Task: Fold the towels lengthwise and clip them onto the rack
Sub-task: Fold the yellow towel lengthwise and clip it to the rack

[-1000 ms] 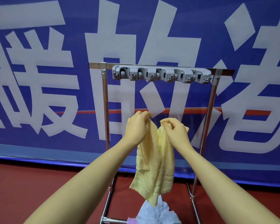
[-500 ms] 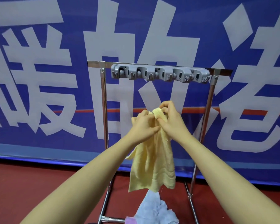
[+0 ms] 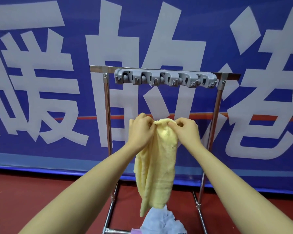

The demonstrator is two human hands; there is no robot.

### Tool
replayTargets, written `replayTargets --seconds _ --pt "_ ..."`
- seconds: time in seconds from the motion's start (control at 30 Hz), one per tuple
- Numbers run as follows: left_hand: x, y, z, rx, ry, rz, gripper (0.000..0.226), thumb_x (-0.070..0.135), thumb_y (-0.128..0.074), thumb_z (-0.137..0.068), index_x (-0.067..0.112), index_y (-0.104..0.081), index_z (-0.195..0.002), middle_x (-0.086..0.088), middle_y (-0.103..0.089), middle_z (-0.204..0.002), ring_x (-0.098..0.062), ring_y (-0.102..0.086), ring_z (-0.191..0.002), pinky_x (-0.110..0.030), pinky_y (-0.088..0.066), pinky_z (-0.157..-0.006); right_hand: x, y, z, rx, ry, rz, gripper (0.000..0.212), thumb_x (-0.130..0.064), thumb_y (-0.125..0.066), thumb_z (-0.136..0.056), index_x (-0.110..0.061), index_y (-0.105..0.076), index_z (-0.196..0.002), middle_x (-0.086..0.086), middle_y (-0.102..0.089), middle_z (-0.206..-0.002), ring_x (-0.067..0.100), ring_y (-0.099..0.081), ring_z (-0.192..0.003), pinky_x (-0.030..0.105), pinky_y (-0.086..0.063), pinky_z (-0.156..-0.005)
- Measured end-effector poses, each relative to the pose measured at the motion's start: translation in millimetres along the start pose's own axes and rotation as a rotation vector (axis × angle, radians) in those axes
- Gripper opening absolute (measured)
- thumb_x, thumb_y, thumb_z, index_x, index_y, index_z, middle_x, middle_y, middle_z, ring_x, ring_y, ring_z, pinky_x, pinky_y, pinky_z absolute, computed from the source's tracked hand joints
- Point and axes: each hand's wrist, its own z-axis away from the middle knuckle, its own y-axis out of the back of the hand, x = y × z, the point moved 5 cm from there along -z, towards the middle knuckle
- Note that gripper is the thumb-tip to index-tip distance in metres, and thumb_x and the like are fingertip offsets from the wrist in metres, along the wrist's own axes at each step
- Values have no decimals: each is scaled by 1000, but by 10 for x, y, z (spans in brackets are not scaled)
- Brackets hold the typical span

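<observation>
Yellow towel [image 3: 155,168] hung in front of the rack [image 3: 107,105], its top edge held below the grey clip bar [image 3: 165,79] and its lower end dangling above the rack's base rail.

Nearest the camera, both forearms reached forward and upward toward the rack, converging at the towel's top edge. The left hand [image 3: 140,130] was level with the rack's mid-height, just right of the left upright, fingers curled and pinching the towel's left top corner. The right hand [image 3: 187,132] was at the same height, left of the rack's right upright, fingers curled and pinching the right top corner. The two hands were near each other, with a short bunched span of towel edge stretched between them. Below the hands, the towel fell in loose lengthwise folds, narrowing to a point at its lower end.

Light blue cloth [image 3: 162,222] lay heaped at the rack's base, directly under the towel's tip; a small patch of pink fabric [image 3: 136,231] showed beside it.

On the rack's top rail, the grey clip bar carried a row of slots, none holding a towel.

Behind the rack stood a blue banner [image 3: 41,81] with large white characters, above a red floor [image 3: 24,200].
</observation>
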Motion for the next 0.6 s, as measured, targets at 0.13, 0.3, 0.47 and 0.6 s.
replayTargets --seconds 0.13,0.3,0.47,0.6 --pt "-128 35 -63 -44 83 56 25 7 -47 -92 11 -69 -104 1 -53 -99 -17 -51 -99 -40 -42 -96 59 28 -24 1 -101 -245 45 -30 -61 -88 13 -56 -78 13 -51 -69 18 -46 -69 30 -39 -66" --pt "-236 88 -194 -167 123 16 59 -11 -41 -85 13 -42 -138 -9 -36 -129 -30 -41 -119 -42 -44 -100 16 122 -43 165 -118 -308 20 -19 -61 -90 -1 -68 -84 15 -67 -84 17 -60 -79 20 -46 -64" --pt "-181 187 -264 -205 -29 -27 63 -16 -40 -86 11 -34 -143 -8 -40 -130 -22 -37 -122 -25 -40 -94 82 143 -97 259 -116 -282 17 -17 -61 -87 -12 -54 -102 5 -62 -91 23 -61 -88 36 -51 -76" --pt "6 177 -257 -192 -183 2 51 -15 -42 -84 11 -54 -127 -6 -56 -116 -20 -46 -111 -27 -44 -89 -57 -24 -73 38 50 -224 30 -9 -57 -90 -21 -55 -117 0 -57 -72 7 -51 -61 14 -42 -55"
